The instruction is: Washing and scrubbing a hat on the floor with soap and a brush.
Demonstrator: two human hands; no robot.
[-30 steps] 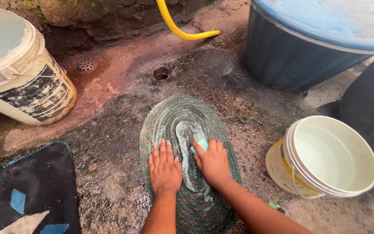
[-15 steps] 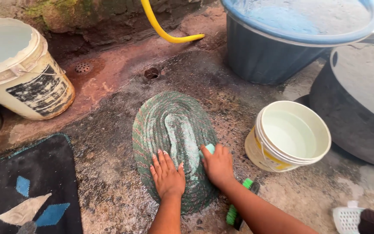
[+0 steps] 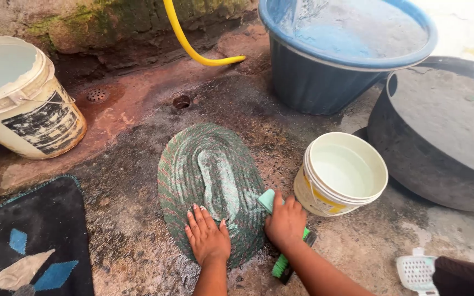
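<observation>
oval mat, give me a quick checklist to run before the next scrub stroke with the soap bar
1. Left hand flat on the oval mat, pinning its near edge: ok.
2. Right hand gripping the green soap bar: ok.
3. Soap bar on the mat: ok, at its right edge.
4. Mat lathered: ok, a pale soapy streak runs down its middle.
5. Rinse water at hand: ok, the small white bucket beside the right hand holds water.
6. Green scrub brush clear of the stroke: cannot tell, it lies partly under the right wrist.

Outdoor wash yard: hose (image 3: 193, 46), tubs (image 3: 336, 55), floor drain (image 3: 181, 102).
</observation>
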